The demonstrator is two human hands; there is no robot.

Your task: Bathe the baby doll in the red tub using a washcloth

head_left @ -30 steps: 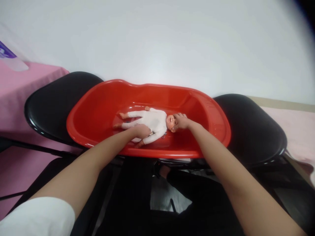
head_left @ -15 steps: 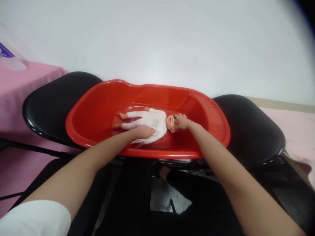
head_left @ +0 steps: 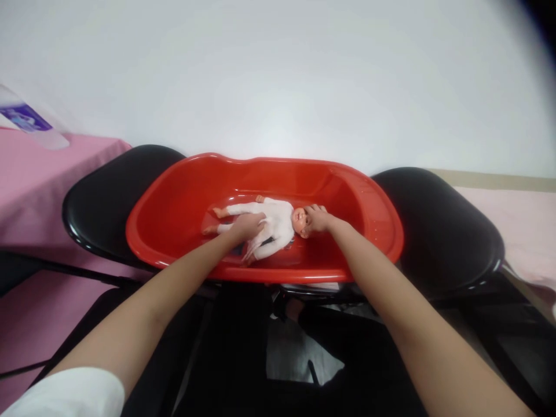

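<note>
A baby doll [head_left: 282,223] in a white body suit lies on its back inside a red baby bathtub [head_left: 373,202], its head to the right and its feet to the left. My right hand [head_left: 318,219] cups the top of the doll's head, fingers curled over it. Over the doll's belly and legs is my left hand [head_left: 251,226], closed on a thin pale cloth [head_left: 256,243]. Part of that cloth hangs beside the doll's near arm. My left fingertips are partly hidden.
The bathtub sits across two black chair seats [head_left: 104,208], [head_left: 447,231]. On the left, a pink-covered table [head_left: 65,168] holds a clear bottle with a purple label [head_left: 30,119]. A pale wall [head_left: 278,75] stands behind. Pale pink fabric [head_left: 521,226] lies at right.
My left hand has moved slightly left and up along the doll's body, and more of the pale cloth shows. My right hand stays at the head. The view has shifted slightly.
</note>
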